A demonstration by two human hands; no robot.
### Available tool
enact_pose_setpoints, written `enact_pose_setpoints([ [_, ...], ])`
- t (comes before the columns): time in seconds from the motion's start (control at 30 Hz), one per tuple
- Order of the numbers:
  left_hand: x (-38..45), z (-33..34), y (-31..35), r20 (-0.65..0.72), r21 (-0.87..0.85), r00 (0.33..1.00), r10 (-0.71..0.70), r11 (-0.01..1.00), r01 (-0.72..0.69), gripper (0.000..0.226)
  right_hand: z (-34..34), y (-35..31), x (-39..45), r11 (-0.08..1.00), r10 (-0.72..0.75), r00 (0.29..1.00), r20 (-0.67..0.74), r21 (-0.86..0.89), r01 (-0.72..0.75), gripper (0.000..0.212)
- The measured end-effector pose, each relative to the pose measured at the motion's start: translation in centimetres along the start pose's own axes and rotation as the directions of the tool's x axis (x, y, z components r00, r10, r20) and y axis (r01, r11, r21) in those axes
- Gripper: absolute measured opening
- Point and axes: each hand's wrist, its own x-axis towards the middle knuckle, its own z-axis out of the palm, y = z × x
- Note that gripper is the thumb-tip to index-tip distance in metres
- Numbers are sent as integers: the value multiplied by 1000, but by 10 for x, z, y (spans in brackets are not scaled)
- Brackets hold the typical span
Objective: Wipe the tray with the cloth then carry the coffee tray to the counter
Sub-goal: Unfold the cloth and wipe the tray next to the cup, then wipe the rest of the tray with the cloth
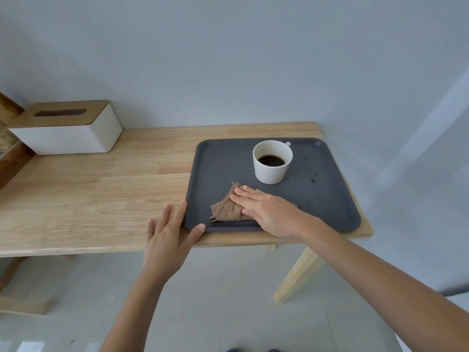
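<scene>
A dark grey tray (330, 199) lies on the right end of a light wooden table (101, 189). A white cup (272, 171) of black coffee stands on the tray's far middle. Dark coffee drops (312, 179) speckle the tray to the cup's right. A brown cloth (225, 209) lies crumpled on the tray's near left part. My right hand (266, 209) presses flat on the cloth, fingers pointing left. My left hand (170, 232) rests spread against the tray's near left corner, thumb on the rim.
A white tissue box (68, 133) with a wooden lid stands at the table's far left, next to a wooden object at the frame's edge. A grey wall runs behind the table. The tray's right side reaches the table's right edge, and the floor lies below.
</scene>
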Motion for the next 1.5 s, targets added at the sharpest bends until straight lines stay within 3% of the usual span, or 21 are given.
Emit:
enact_pose_setpoints([
  [0.57,-2,-9,9,66,24,997,-32,999,30,72,-29,75,-85,994,110,994,28,25,-111,50],
  [0.63,2,-14,13,120,51,992,-37,998,31,70,-32,72,-84,988,119,992,30,99,-122,48],
  [0.73,15,-24,30,101,120,995,-14,993,1,71,-42,67,-78,927,242,961,-132,324,-189,46],
  [0.83,38,-24,71,-23,-101,993,112,988,-113,72,-52,66,-58,844,428,845,-321,477,-246,50],
  [1.0,82,11,129,71,-472,978,196,870,-139,84,-54,64,-26,691,543,800,-254,677,-254,70],
  [1.1,100,28,138,80,-536,983,167,838,-99,92,-49,69,-16,653,555,794,-249,721,-230,65],
  [1.27,110,35,140,26,-596,974,223,786,-164,63,-44,72,-11,612,569,780,-260,768,-191,57],
  [1.5,121,19,122,-40,-636,984,171,756,-157,62,-50,63,17,581,526,821,-225,799,-153,54],
])
